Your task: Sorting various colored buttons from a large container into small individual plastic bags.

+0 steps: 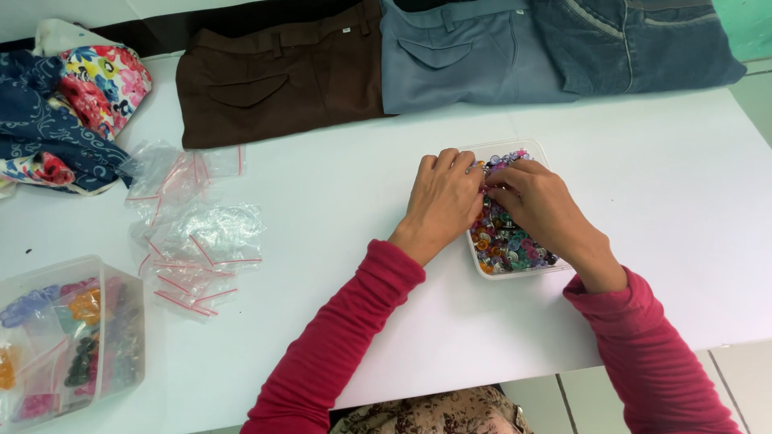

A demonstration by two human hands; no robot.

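Fingertip to fingertip, the left hand [441, 201] and right hand [537, 202] meet over a shallow clear tray [515, 272] heaped with small multicoloured buttons [507, 241], the digits curled and pinching among the top layer; whether either actually grips a button cannot be told, since the knuckles hide the tips. The tray sits mid-table on the white table [659, 209], near its front edge. With the heap piled to the rim, a careless sweep could likely scatter buttons across the table or off its edge. Both wrists angle inward, red sleeves [338, 345] pushed back from the palms-down hands. Off to the left lie empty clear zip bags [197, 233] and a plastic box [72, 337] of sorted bags; folded trousers [273, 80] line the far side.
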